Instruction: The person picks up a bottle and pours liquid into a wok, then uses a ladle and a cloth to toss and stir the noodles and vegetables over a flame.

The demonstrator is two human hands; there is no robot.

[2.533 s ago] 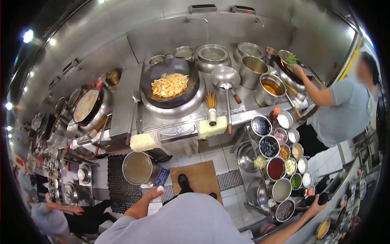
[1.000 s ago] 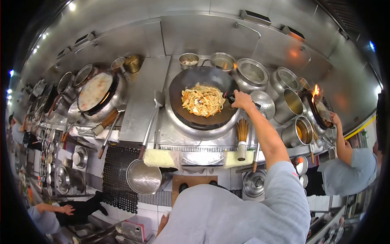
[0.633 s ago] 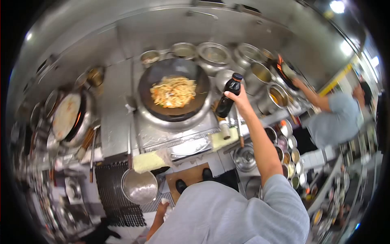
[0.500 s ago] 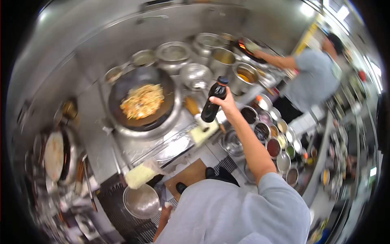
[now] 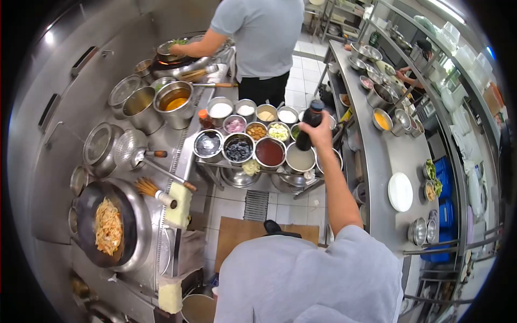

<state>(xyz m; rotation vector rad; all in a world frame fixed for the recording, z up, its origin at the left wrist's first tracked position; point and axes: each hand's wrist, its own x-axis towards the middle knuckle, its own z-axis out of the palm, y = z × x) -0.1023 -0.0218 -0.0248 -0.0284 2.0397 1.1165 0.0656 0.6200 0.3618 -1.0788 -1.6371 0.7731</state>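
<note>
My right hand [image 5: 319, 131] is wrapped round a dark bottle [image 5: 308, 126] with a dark cap, held upright above the right part of the ingredient pots. Beneath and beside it are a pot of pale liquid [image 5: 300, 158], a pot of dark red sauce [image 5: 270, 153] and a pot with black pieces in liquid [image 5: 238, 149]. At the lower left, a wok [image 5: 85, 220] on the range holds cooked noodle-like strips [image 5: 109, 227]. My left hand is out of sight.
A co-worker [image 5: 258, 37] stands at the far range, one hand over a pan. A metal counter [image 5: 377, 188] with a white plate stack [image 5: 400, 192] runs along the right. A ladle [image 5: 167, 175], bamboo brush [image 5: 148, 188] and tall pots [image 5: 175, 102] stand at left.
The view has swung right, bringing the ingredient pots to the centre and the wok to the left. The bottle, still in my right hand, is now over the pots. My left hand has left the view.
</note>
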